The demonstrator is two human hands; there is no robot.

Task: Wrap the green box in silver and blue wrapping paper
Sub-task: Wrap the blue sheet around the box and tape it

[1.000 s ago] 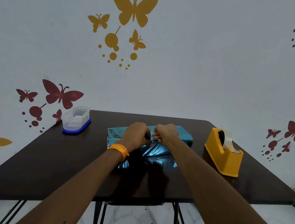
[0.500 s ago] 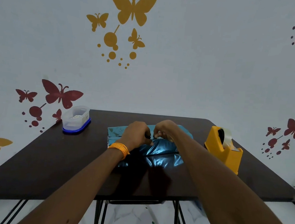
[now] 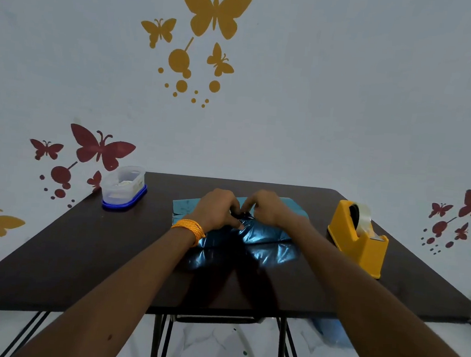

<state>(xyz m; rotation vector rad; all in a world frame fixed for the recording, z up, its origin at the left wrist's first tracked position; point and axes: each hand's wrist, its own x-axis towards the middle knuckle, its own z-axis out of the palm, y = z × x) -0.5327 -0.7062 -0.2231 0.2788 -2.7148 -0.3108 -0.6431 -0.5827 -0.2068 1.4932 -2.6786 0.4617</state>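
Shiny blue wrapping paper lies crinkled at the middle of the dark table, folded up over a box that it hides completely; no green shows. My left hand, with an orange thread band on its wrist, and my right hand meet on top of the bundle. Both pinch the paper's edge where the folds come together. A flat part of the paper sticks out to the left behind my left hand.
A yellow tape dispenser with a clear tape roll stands at the table's right. A clear plastic tub with a blue lid sits upside down at the back left corner. The wall behind carries butterfly stickers.
My hands have shifted slightly further along the top of the bundle, and the paper's front flap now lies lower and flatter. The rest has not moved.
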